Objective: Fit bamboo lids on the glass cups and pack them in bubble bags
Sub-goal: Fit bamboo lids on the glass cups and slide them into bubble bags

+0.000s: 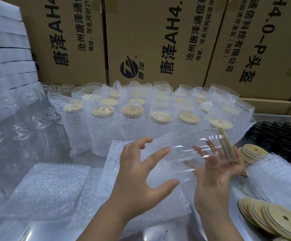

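Note:
A clear glass cup [181, 150] lies on its side in the air between my hands. A bamboo lid [227, 146] sits on its right end, seen edge-on. My right hand [216, 180] cradles the cup from below near the lid, palm up, with its fingers showing through the glass. My left hand [137, 173] is spread wide at the cup's left end, its fingertips at or just off the glass. Flat bubble bags [50, 185] lie on the table below, and one more bubble bag [113, 157] lies under my hands.
Rows of bagged, lidded cups [103, 112] stand behind. Bare glasses [19, 126] crowd the left. Loose bamboo lids [271, 218] are stacked at the right, near another bubble bag [276, 178] and a black tray [283, 134]. Cardboard boxes [158, 40] and white foam sheets [3, 49] wall the back.

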